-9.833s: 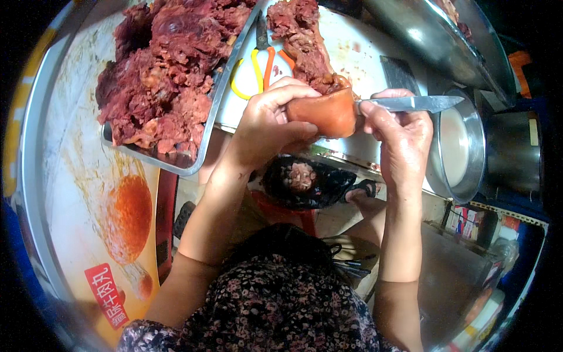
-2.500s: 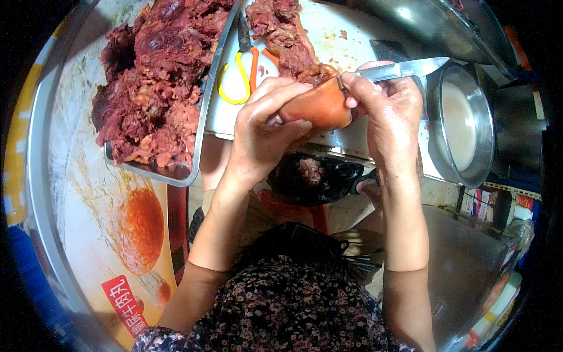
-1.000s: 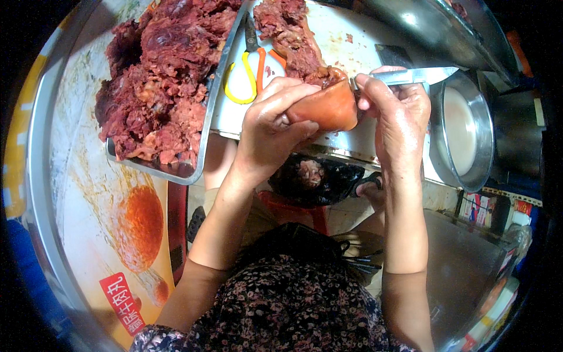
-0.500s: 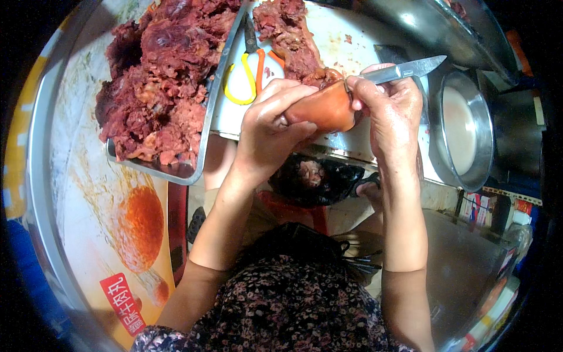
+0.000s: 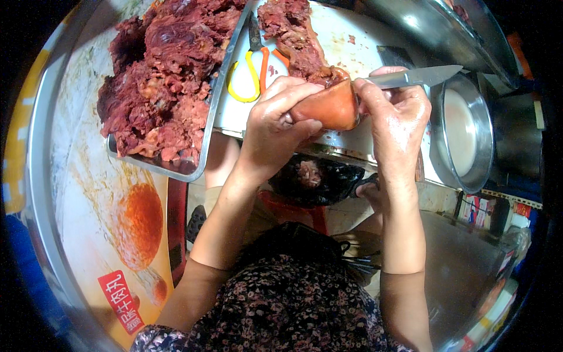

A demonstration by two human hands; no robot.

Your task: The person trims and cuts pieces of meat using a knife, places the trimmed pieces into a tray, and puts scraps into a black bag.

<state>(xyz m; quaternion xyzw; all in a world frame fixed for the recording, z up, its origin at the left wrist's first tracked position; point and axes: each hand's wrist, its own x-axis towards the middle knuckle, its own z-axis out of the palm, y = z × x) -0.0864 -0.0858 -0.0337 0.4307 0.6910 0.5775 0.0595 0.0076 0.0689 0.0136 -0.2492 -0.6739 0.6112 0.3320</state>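
Observation:
My left hand (image 5: 275, 126) grips an orange-brown chunk of cooked meat (image 5: 331, 105), holding it up in front of me over the edge of the white cutting board (image 5: 352, 41). My right hand (image 5: 399, 117) holds a steel knife (image 5: 416, 76), its blade pointing right and its thumb pressed against the chunk's right end. Both hands look wet and greasy.
A metal tray (image 5: 208, 129) heaped with dark red cooked meat (image 5: 164, 76) sits at the left. More meat (image 5: 293, 32) and yellow-orange-handled scissors (image 5: 252, 64) lie on the board. A steel bowl of pale liquid (image 5: 463, 129) stands right. A black bag with scraps (image 5: 314, 179) hangs below.
The knife blade has shifted a little at the chunk's right end and now lies nearly level. Both hands stay in the same place, still on the chunk.

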